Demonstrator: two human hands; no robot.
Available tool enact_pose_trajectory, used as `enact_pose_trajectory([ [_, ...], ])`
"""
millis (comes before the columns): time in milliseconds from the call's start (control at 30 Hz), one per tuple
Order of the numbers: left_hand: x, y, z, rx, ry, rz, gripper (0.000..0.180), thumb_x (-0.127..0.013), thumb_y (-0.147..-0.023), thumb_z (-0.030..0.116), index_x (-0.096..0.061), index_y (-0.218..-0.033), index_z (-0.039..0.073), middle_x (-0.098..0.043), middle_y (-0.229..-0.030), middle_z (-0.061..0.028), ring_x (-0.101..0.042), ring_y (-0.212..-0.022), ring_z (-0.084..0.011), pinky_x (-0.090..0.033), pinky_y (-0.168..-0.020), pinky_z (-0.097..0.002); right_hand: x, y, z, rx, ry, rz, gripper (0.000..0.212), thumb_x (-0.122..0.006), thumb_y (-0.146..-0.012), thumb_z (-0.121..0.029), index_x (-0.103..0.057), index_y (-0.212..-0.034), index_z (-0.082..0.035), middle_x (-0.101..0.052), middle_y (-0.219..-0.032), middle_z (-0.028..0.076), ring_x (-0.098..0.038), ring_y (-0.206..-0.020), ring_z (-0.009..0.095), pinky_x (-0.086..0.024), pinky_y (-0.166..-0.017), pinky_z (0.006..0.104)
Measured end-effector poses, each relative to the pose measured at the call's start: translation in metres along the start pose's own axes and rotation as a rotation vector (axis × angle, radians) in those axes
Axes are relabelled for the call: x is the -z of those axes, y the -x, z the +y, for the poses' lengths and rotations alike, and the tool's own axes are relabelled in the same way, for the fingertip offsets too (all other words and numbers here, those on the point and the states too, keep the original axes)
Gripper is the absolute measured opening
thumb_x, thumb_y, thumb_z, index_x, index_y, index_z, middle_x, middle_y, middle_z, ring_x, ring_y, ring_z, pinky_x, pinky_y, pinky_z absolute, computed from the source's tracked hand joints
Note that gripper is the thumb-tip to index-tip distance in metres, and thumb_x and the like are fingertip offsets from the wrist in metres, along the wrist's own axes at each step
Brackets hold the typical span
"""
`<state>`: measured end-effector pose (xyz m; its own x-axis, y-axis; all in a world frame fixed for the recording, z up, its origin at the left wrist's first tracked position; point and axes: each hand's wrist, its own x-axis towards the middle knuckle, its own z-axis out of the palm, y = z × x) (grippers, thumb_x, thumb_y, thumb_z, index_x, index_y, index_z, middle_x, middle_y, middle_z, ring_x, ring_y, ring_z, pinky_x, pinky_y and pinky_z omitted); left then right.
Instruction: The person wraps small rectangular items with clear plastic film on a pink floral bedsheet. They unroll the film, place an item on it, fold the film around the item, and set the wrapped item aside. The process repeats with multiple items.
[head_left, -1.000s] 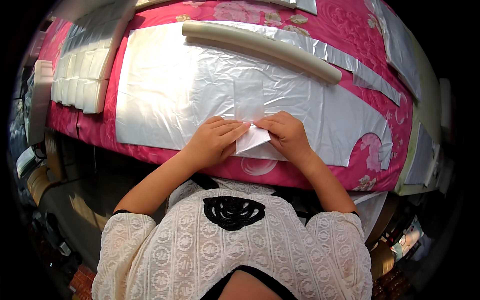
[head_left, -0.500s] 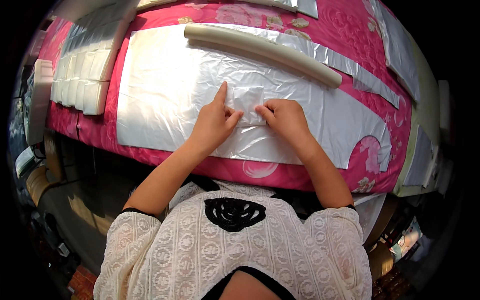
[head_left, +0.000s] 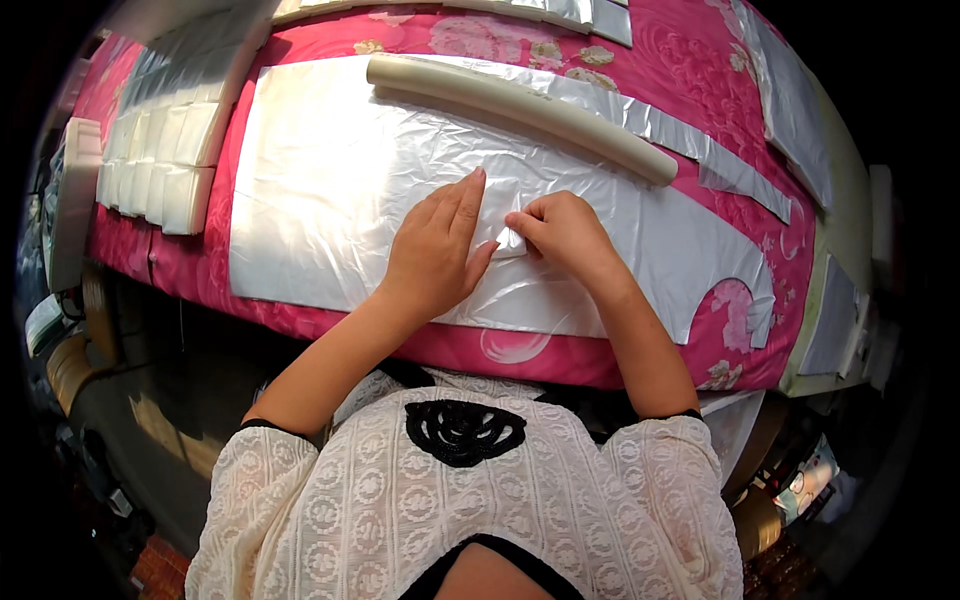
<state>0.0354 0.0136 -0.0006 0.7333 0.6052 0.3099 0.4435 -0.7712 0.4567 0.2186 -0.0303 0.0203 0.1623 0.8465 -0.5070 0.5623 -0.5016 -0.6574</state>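
The right hand (head_left: 565, 230) pinches a small folded piece of shiny white film (head_left: 510, 240), while the left hand (head_left: 435, 240) is held out flat just beside it, partly hiding it. Beneath them a large silvery sheet (head_left: 320, 190) lies on a pink flowered cloth (head_left: 690, 60), with a long pale tube (head_left: 520, 108) across its far part. Stacked white packets (head_left: 160, 180) sit to the left.

The table (head_left: 690, 95) is covered by a pink floral cloth (head_left: 440, 350). A pale green surface (head_left: 852, 215) borders the cloth at right. The floor (head_left: 115, 415) at lower left is dark grey and carries a light patch (head_left: 170, 435). A brown curved object (head_left: 75, 372), type unclear, stands beside it. Bright light strikes the table's left portion. Outer areas are dark.
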Motion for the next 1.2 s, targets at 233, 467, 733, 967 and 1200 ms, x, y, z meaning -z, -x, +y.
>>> enact_pose_trajectory([
  [233,-0.031,0.000,0.005,0.002,-0.063,-0.200,0.097,-0.060,-0.076,0.049,-0.014,-0.139,-0.008,-0.019,-0.145,-0.0241,-0.016,-0.137,-0.0354,-0.012,-0.110,-0.0469,-0.004,0.001,0.002,0.004,-0.026,0.044,0.033,-0.061,-0.080,-0.027,-0.062,-0.059,-0.001,-0.056,-0.049,0.007,-0.053,-0.046,0.013,-0.041,-0.047,0.0296],
  [467,-0.032,0.002,0.002,-0.023,-0.089,-0.234,0.108,-0.057,-0.072,0.061,-0.009,-0.139,-0.010,-0.012,-0.146,-0.0257,-0.009,-0.138,-0.0354,-0.007,-0.111,-0.0459,-0.015,0.023,0.002,0.096,0.201,0.255,0.024,-0.071,-0.065,-0.025,-0.063,-0.068,-0.003,-0.062,-0.062,0.010,-0.061,-0.059,0.023,-0.046,-0.055,0.0323],
  [733,0.017,0.044,0.000,0.181,0.600,-0.135,0.058,-0.063,-0.078,0.018,-0.040,-0.129,-0.001,-0.043,-0.130,-0.0209,-0.042,-0.121,-0.0289,-0.033,-0.100,-0.0389,-0.018,0.018,-0.003,0.540,0.449,0.432,0.043,-0.065,-0.075,-0.031,-0.057,-0.106,-0.003,-0.058,-0.109,0.015,-0.055,-0.101,0.029,-0.043,-0.086,0.0374],
  [967,0.053,0.162,-0.003,1.146,1.084,-0.478,0.019,-0.054,-0.091,0.014,-0.062,-0.097,-0.002,-0.067,-0.088,-0.0097,-0.064,-0.077,-0.0131,-0.050,-0.068,-0.0226,-0.093,-0.002,-0.018,0.716,0.407,0.251,0.061,-0.053,-0.085,-0.034,-0.036,-0.134,-0.002,-0.025,-0.144,0.020,-0.019,-0.136,0.033,-0.013,-0.110,0.0452],
  [1200,0.042,0.200,-0.013,1.183,1.111,-0.111,0.019,-0.060,-0.085,0.014,-0.062,-0.098,0.001,-0.066,-0.093,-0.0096,-0.064,-0.079,-0.0160,-0.050,-0.067,-0.0264,-0.182,0.055,-0.051,0.873,0.095,-0.100,0.057,-0.055,-0.082,-0.027,-0.040,-0.129,0.003,-0.022,-0.144,0.023,-0.014,-0.137,0.036,-0.011,-0.111,0.0462],
])
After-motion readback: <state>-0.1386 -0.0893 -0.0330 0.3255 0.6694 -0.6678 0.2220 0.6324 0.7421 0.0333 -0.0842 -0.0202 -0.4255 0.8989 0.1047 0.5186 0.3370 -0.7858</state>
